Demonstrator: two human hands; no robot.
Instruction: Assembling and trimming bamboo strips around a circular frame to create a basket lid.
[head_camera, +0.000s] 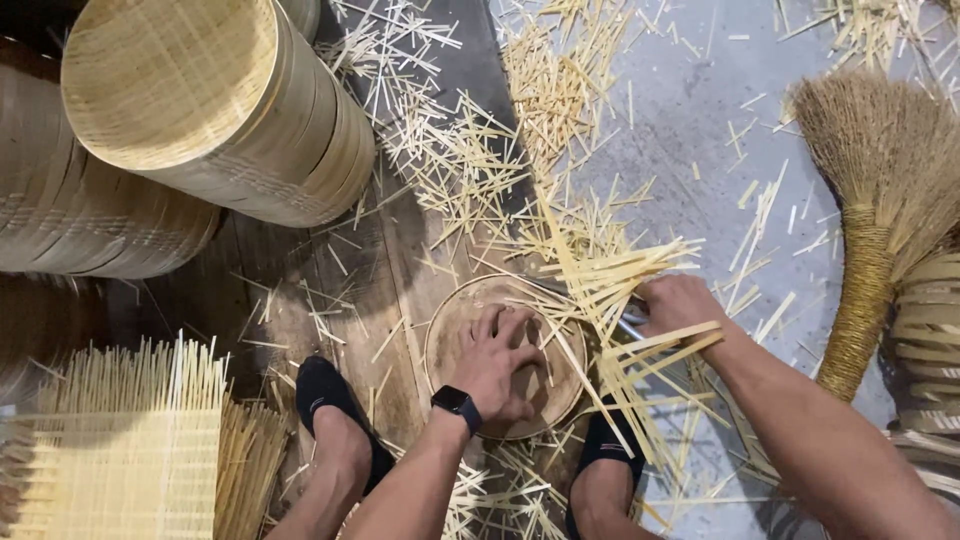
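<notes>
- Grey concrete floor (690, 100), littered with pale bamboo offcuts (460, 160).
- Dark wooden boards (360, 270) at left.
- Straw broom (870, 200) at right.
- Even light.

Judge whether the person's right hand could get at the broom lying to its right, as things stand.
Probably yes: the right hand lies a short way from the broom, with only loose bamboo strips on the floor between; it holds some strips now.
</notes>
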